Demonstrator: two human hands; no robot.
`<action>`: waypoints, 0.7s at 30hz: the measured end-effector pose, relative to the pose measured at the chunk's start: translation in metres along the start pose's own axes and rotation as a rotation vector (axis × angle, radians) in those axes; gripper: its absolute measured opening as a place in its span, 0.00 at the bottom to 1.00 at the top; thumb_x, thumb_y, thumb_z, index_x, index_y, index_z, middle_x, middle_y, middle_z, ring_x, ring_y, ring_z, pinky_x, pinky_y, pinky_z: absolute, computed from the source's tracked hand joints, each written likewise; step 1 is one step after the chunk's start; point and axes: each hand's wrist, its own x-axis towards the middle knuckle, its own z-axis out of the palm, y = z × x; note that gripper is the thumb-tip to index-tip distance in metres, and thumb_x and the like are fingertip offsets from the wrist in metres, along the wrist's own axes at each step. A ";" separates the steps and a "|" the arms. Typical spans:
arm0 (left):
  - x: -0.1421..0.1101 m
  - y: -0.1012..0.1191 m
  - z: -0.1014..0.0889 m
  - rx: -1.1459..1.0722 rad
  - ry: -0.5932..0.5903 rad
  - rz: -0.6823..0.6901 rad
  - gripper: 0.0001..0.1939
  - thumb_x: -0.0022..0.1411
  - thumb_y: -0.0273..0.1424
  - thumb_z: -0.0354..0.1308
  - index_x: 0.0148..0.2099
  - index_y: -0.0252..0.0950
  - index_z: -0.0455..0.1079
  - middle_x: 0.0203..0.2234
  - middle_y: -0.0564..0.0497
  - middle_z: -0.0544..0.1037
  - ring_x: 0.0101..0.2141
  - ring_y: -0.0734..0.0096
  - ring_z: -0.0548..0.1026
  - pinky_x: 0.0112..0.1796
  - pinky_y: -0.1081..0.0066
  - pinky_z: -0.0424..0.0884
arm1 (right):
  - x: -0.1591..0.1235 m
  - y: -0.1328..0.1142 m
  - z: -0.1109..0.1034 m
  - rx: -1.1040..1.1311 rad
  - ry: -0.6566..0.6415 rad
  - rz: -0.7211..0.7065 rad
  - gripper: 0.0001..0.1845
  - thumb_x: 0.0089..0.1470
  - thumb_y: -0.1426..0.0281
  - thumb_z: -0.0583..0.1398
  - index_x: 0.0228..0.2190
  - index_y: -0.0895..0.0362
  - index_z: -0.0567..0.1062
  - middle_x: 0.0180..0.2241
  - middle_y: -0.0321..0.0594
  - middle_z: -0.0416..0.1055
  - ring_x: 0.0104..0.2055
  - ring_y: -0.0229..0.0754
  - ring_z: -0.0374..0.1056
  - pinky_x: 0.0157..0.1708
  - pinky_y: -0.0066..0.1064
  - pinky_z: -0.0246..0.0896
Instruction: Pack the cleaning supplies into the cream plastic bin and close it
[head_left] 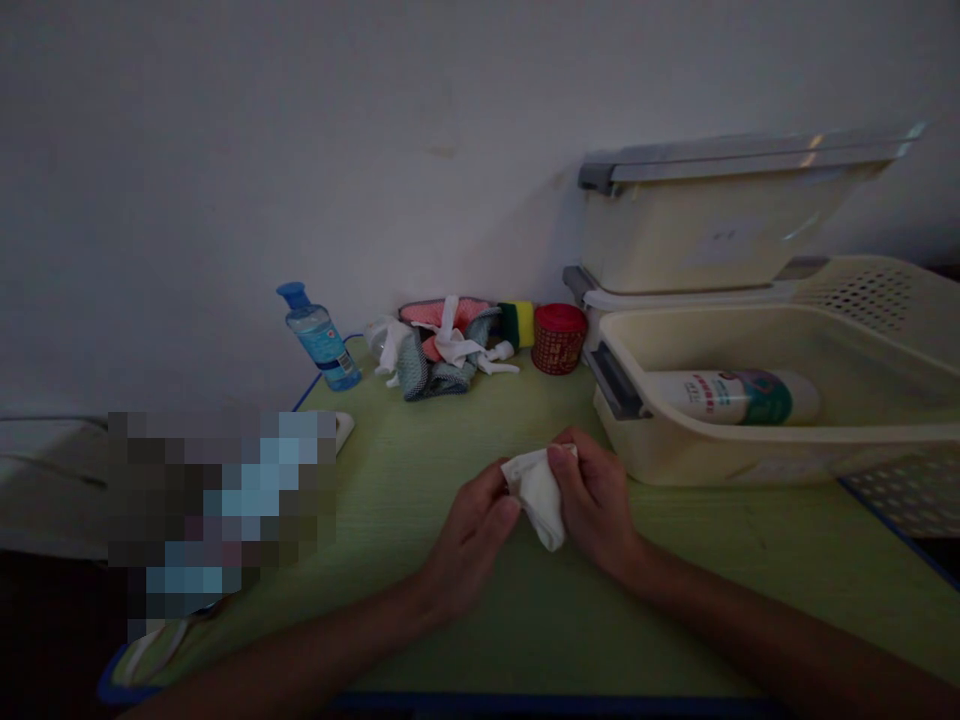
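A small white cloth or tissue (541, 500), partly bunched, hangs between my two hands above the green table (465, 650). My left hand (476, 530) pinches its left corner between thumb and fingers. On the other side my right hand (596, 500) is closed on its upper right part, with the thumb on top. The cloth's lower end droops loose. Whether it is fabric or paper I cannot tell.
At the back lie crumpled grey and pink cloths (442, 350), a yellow-green sponge (517, 324), a red canister (559, 338) and a blue bottle (322, 340). Right, a cream basket (750, 450) holds a white spray can (735, 397); a lidded bin (705, 230) stands behind. A blurred area covers the left.
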 end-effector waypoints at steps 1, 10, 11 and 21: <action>0.000 -0.001 0.000 0.001 -0.030 0.012 0.27 0.52 0.51 0.53 0.44 0.33 0.67 0.34 0.47 0.72 0.37 0.64 0.68 0.40 0.68 0.63 | 0.000 0.000 0.000 -0.018 0.003 -0.003 0.14 0.52 0.65 0.50 0.18 0.56 0.59 0.13 0.29 0.53 0.14 0.30 0.50 0.13 0.21 0.43; 0.004 -0.001 0.006 0.018 0.145 -0.068 0.12 0.56 0.38 0.54 0.32 0.33 0.67 0.24 0.53 0.68 0.28 0.74 0.65 0.30 0.76 0.61 | -0.001 0.001 0.000 -0.070 -0.014 -0.036 0.13 0.53 0.66 0.50 0.19 0.56 0.60 0.12 0.28 0.54 0.13 0.30 0.49 0.12 0.21 0.42; 0.005 0.000 0.006 0.017 0.149 -0.068 0.12 0.57 0.38 0.54 0.32 0.33 0.67 0.24 0.54 0.67 0.27 0.74 0.65 0.29 0.76 0.61 | -0.001 0.001 0.001 -0.060 -0.015 -0.036 0.13 0.53 0.66 0.50 0.19 0.56 0.60 0.12 0.28 0.53 0.13 0.29 0.49 0.12 0.21 0.41; 0.009 -0.009 -0.004 -0.010 0.207 -0.102 0.19 0.57 0.43 0.52 0.22 0.33 0.63 0.18 0.55 0.60 0.23 0.77 0.58 0.27 0.75 0.57 | 0.001 0.000 0.002 0.057 -0.053 0.090 0.15 0.52 0.63 0.50 0.19 0.56 0.59 0.13 0.28 0.51 0.15 0.30 0.47 0.14 0.22 0.42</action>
